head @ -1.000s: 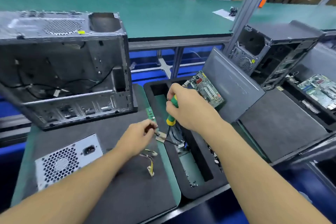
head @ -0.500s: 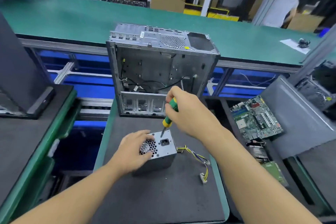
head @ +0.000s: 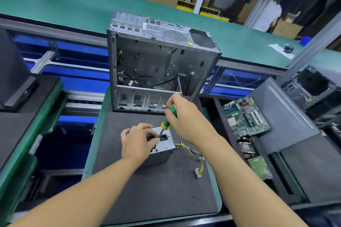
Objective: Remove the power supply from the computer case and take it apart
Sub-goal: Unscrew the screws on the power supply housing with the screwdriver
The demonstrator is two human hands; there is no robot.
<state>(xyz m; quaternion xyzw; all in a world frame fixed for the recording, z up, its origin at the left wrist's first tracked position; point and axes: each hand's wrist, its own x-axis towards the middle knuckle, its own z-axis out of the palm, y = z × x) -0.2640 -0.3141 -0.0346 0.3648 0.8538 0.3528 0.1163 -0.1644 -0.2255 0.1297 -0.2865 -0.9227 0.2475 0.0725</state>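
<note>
The grey metal power supply [head: 164, 145] stands on the dark foam mat [head: 156, 190], its socket face turned up, with yellow and black cables [head: 193, 155] trailing to its right. My left hand [head: 137, 141] lies over its fan grille and grips it. My right hand [head: 186, 118] holds a green and yellow screwdriver [head: 168, 118] whose tip touches the top face beside the socket. Behind it stands the empty silver computer case [head: 158, 64], open side towards me, with loose black wires inside.
A green motherboard [head: 246, 116] leans in a black tray to the right, with a heatsink [head: 246, 148] and a drive [head: 260, 167] below it. A grey side panel [head: 282, 116] and another case [head: 311, 88] sit farther right. A dark case [head: 13, 72] stands at left. A person stands far back right.
One second ago both hands were over the tray at the right, the power supply lying at left. Now my left hand grips the upright power supply and the screwdriver tip sits on it.
</note>
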